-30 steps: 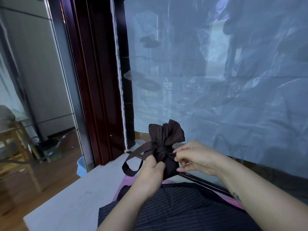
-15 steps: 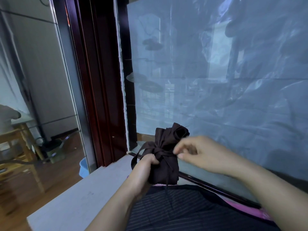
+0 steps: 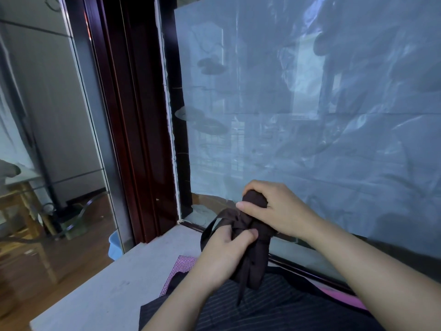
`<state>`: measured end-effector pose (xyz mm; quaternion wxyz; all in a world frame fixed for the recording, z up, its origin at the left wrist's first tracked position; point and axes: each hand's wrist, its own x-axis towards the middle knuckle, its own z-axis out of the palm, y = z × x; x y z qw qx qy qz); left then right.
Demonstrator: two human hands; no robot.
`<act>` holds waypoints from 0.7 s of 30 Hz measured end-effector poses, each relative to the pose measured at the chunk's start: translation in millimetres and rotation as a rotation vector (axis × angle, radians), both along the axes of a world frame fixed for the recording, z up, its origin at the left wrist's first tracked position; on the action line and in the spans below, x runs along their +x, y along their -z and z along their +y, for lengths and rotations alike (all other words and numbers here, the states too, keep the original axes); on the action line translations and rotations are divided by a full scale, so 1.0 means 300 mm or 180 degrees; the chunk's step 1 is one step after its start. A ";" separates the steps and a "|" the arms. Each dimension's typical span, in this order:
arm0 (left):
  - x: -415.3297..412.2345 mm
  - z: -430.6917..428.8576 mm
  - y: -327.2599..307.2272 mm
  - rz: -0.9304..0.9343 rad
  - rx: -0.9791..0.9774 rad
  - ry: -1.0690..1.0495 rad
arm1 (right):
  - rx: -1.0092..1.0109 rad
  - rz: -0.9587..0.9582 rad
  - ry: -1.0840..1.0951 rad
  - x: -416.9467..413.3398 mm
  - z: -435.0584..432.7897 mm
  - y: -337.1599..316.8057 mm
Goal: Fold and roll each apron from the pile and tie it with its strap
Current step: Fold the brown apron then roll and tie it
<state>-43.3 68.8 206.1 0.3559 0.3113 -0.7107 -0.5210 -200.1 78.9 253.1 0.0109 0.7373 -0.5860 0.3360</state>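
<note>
rolled apron [image 3: 259, 256] upright, right hand [image 3: 274, 209] atop, left hand [image 3: 224, 252] mid-roll

Matt brown cloth apron roll [image 3: 256, 244], pinstriped cloth pile [image 3: 274, 306], glossy dark wood frame [image 3: 133, 115]

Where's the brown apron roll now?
Brown apron roll: head view, lower centre, right hand gripping its top, left hand at its knot, over the striped apron.
</note>
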 end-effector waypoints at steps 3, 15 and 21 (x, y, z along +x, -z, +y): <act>0.003 0.026 0.012 0.0063 -0.0122 0.0195 | 0.0056 -0.0229 -0.0028 -0.004 -0.004 0.026; 0.028 0.017 0.009 0.0173 -0.0190 0.0539 | -0.0173 -0.1834 0.0473 -0.023 0.030 0.083; -0.009 -0.038 -0.064 -0.0402 -0.0658 0.0732 | -0.0762 -0.1660 0.0742 -0.023 0.127 0.031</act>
